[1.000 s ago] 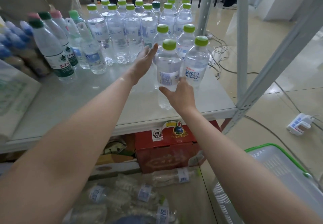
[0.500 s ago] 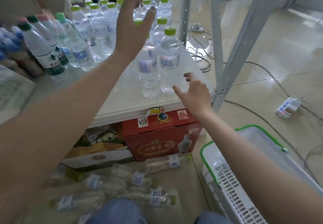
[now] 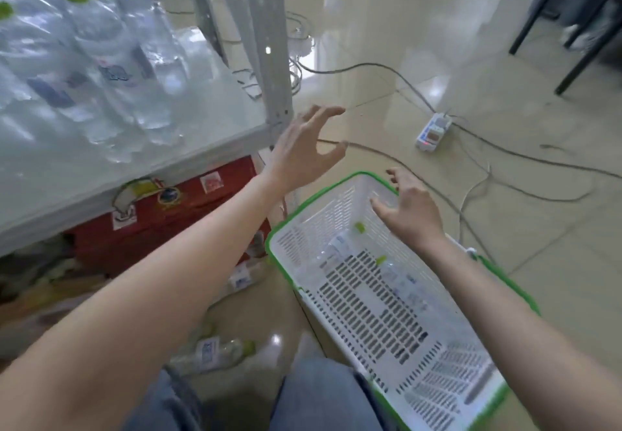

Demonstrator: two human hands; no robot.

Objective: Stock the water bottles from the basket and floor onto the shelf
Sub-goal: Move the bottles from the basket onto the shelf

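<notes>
So both hands are empty right now. Using the white slotted plastic basket with the green rim (image 3: pixel 323 208) as the reference: the right hand (image 3: pixel 409 212) hangs over its far end, fingers loosely curled and spread, palm down, holding nothing and not touching anything I can make out. The left hand (image 3: pixel 303 151) is up beyond the basket's far-left corner, fingers splayed wide, also holding nothing, right in front of the grey metal shelf post (image 3: pixel 269 43).

Inside the basket, two clear water bottles with lime-green caps (image 3: pixel 340 249) lie on their sides on the bottom, just below the right hand. It's blurry, so I can't tell if there are more.

To the left of the basket sits a red cardboard box (image 3: pixel 168 225) under the pale grey shelf board (image 3: pixel 208 127), and up on that board stands a crowd of clear green-capped bottles (image 3: pixel 101 43), heavily smeared by motion. On the floor left of the basket's near end there's another clear bottle lying down (image 3: pixel 212 356), next to the person's blue-jeaned knees (image 3: pixel 319 393). Beyond the basket's far side, a white power strip (image 3: pixel 432 131) sits on the tiled floor with grey cables running from it.
</notes>
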